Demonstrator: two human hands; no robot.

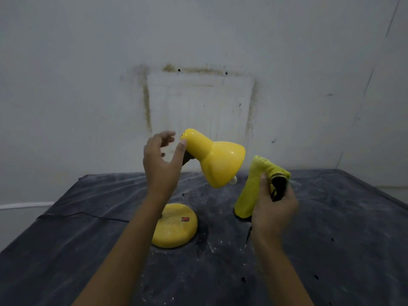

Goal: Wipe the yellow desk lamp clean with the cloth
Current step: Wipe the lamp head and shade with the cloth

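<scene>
The yellow desk lamp stands mid-table; its shade [217, 160] tilts down to the right and its round base [174, 226] rests on the dark cover. My left hand [160, 161] is beside the shade's narrow back end, fingers spread, with the thumb tip touching the shade. The lamp's neck is mostly hidden behind that hand. To the right of the shade, my right hand [273, 206] grips a folded yellow cloth [254, 184] with a black edge. The cloth is a little apart from the shade.
A dark, dusty, wrinkled sheet [331, 239] covers the table. A thin black cord [88, 215] runs left from the lamp base. A stained white wall [198, 96] stands close behind the table's far edge.
</scene>
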